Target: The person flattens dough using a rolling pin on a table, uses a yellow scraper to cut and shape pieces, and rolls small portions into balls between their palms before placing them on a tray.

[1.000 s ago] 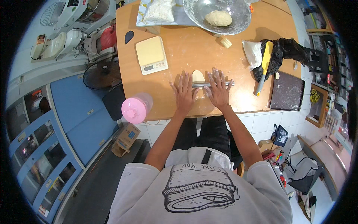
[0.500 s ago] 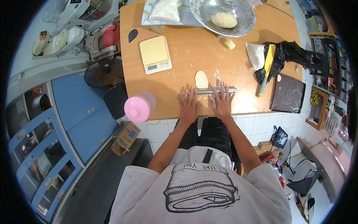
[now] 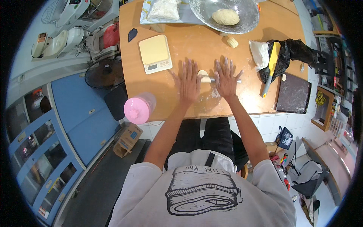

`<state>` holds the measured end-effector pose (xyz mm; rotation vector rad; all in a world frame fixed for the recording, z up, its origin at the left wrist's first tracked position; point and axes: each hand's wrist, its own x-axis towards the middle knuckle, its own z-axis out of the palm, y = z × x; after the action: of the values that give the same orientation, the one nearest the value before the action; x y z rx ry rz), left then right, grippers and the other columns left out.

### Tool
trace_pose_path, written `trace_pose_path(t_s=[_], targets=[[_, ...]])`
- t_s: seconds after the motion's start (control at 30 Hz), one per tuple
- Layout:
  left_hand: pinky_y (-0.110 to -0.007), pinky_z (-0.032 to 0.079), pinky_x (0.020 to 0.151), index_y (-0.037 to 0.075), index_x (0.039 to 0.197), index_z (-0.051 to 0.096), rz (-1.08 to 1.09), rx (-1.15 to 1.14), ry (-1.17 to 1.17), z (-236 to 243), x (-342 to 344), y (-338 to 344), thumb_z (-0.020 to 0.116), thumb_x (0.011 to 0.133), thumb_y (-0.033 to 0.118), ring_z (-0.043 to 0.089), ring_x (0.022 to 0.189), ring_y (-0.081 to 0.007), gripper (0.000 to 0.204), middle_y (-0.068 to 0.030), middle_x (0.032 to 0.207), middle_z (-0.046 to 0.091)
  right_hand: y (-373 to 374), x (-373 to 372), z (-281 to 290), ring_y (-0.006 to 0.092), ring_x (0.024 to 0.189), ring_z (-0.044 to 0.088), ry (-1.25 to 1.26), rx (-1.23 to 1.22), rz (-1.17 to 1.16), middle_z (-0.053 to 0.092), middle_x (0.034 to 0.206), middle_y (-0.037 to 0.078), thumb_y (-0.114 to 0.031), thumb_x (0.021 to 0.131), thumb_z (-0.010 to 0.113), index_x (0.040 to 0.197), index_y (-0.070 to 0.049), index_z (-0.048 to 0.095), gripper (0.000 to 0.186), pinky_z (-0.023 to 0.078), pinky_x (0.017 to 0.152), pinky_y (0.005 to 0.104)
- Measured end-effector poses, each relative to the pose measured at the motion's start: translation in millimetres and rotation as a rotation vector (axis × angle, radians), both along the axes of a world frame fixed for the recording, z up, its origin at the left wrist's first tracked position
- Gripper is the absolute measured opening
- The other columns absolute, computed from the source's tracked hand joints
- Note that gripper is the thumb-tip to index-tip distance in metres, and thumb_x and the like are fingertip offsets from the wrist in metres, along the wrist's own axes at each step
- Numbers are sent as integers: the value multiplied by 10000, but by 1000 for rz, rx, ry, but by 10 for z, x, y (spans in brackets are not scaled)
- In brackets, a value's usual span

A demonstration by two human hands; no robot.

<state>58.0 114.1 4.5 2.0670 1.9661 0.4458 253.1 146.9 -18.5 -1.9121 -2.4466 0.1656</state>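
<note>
A slim metal rolling pin (image 3: 239, 81) lies crosswise on the wooden table, mostly hidden under my two hands. My left hand (image 3: 189, 84) is flat, palm down, fingers stretched away from me, over the pin's left part. My right hand (image 3: 227, 81) presses flat on its right part in the same way, and the pin's tip sticks out beside it. Between the hands a small flat piece of pale dough (image 3: 203, 74) shows at the pin, partly covered. Flour streaks the wood around my right hand.
A kitchen scale (image 3: 155, 53) stands left, a pink-lidded container (image 3: 137, 109) at the near left edge. A metal bowl (image 3: 245, 22) with a dough lump (image 3: 225, 17) is at the back. On the right lie a yellow spatula (image 3: 275, 56), black plastic bag (image 3: 295, 53) and dark tray (image 3: 293, 94).
Both hands have moved forward, away from me, rolling the pin over the dough piece. The pin previously lay at the dough's near end. The view has shifted slightly.
</note>
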Motion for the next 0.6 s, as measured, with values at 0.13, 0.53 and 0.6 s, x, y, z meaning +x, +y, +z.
trace_pose_path(t_s=[0.13,0.53,0.6], targets=[[-818,-18,1144,104,1647,306,-17,25,29,-88,-61,409,393,1103,358,130,1598,-408,607,-156,1740,175,324,-68,-46,338,1612,134,-16,27,-26,150,1754,85,-440,1106,319,1660,-265,290,581,25,1155,830],[-737,-90,1194,28,1643,278,-74,-28,-1,-115,2,-453,399,1097,367,123,1598,-420,654,-211,1731,163,-354,54,90,340,1608,148,80,-60,6,159,1751,89,-457,1099,321,1663,-231,273,609,21,1176,806],[-724,-99,1202,27,1645,274,-40,-72,-82,-171,34,-618,438,1081,366,124,1601,-406,678,-209,1728,181,-516,91,139,350,1609,145,54,-143,47,164,1749,102,-440,1097,356,1658,-224,289,605,28,1176,803]])
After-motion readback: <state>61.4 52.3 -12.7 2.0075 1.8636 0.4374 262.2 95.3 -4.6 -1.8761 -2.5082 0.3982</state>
